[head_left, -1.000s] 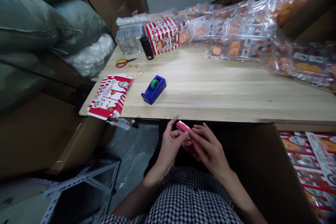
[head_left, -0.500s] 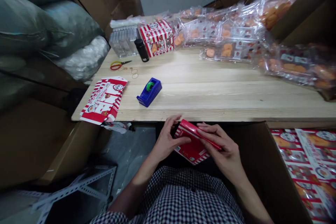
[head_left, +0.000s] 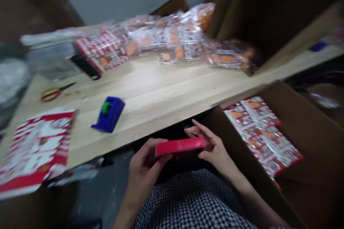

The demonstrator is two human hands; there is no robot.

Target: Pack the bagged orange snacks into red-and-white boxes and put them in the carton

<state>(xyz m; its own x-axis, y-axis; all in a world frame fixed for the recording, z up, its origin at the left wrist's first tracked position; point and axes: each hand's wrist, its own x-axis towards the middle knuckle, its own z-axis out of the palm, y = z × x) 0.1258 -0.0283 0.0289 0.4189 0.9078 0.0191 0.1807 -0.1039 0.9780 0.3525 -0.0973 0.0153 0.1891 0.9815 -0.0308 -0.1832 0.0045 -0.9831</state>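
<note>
I hold a red carton box (head_left: 180,146) over my lap, just below the front edge of the wooden table (head_left: 161,93). My left hand (head_left: 143,166) grips its left end with the fingers curled round it. My right hand (head_left: 212,146) is at its right end, thumb under and fingers partly stretched along the box. The picture is smeared by motion.
On the table lie a blue tape dispenser (head_left: 109,113), red-handled scissors (head_left: 53,92), a stack of flat red-and-white cartons (head_left: 34,146), an upright striped box (head_left: 100,52) and several clear snack packs (head_left: 182,39). A brown cardboard carton (head_left: 295,121) at my right holds packed red-and-white boxes (head_left: 260,128).
The view has swung to the right and tilted. The box has turned in my hands so that its red narrow side faces up, and it has shifted slightly right.
</note>
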